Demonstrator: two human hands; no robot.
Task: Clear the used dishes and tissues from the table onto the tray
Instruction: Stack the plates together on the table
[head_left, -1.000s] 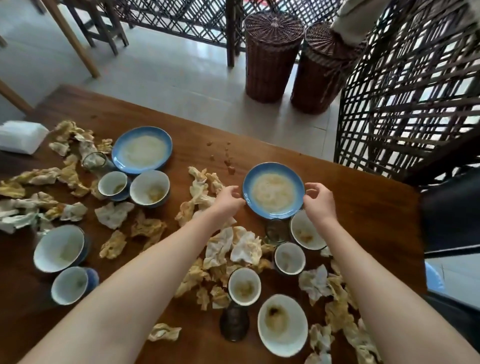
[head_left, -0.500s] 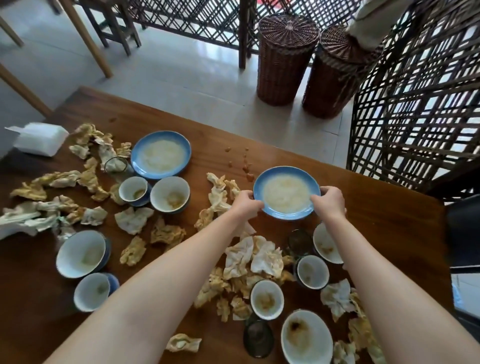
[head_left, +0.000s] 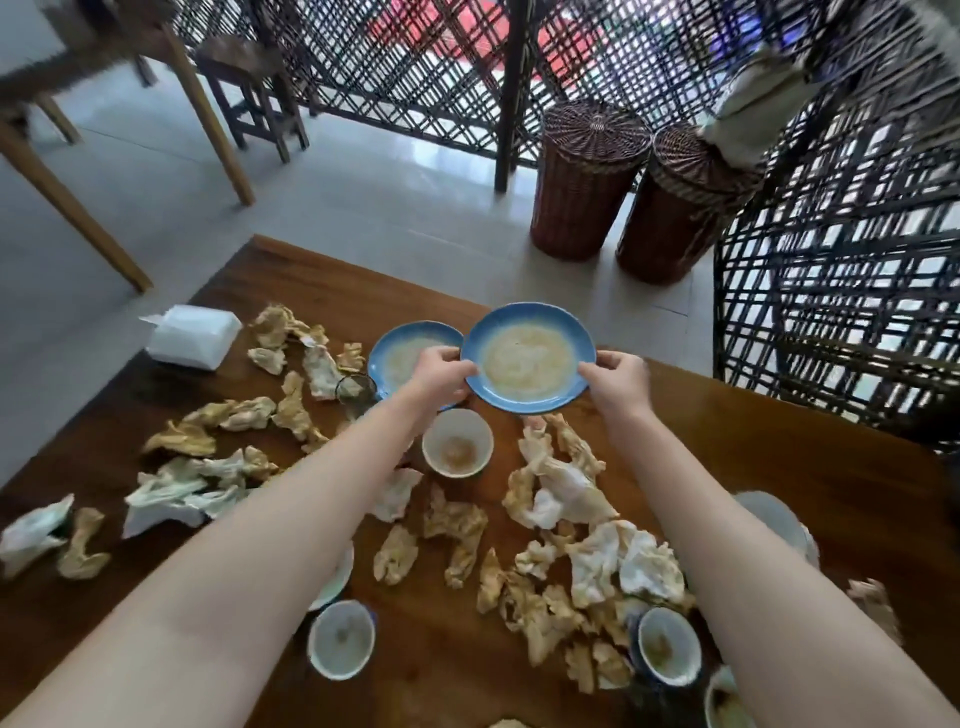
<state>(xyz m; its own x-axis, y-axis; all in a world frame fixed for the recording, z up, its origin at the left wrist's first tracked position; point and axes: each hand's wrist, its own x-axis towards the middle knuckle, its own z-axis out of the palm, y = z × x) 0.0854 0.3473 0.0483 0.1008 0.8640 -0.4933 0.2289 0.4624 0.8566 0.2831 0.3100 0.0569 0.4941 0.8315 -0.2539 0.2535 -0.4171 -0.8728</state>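
I hold a blue-rimmed plate with pale food residue above the wooden table. My left hand grips its left rim and my right hand grips its right rim. A second blue plate lies on the table just behind my left hand, partly hidden by it. A white bowl with brown residue sits below the held plate. Several crumpled, stained tissues are strewn over the table. No tray is in view.
More used bowls stand near me: one between my arms, one at the right. A white tissue pack lies at the table's far left corner. Two wicker baskets and a lattice screen stand beyond the table.
Both hands closed on the blue plate's rim and lifted it off the table, carrying it left toward the second blue plate. My view has swung to the right and forward.
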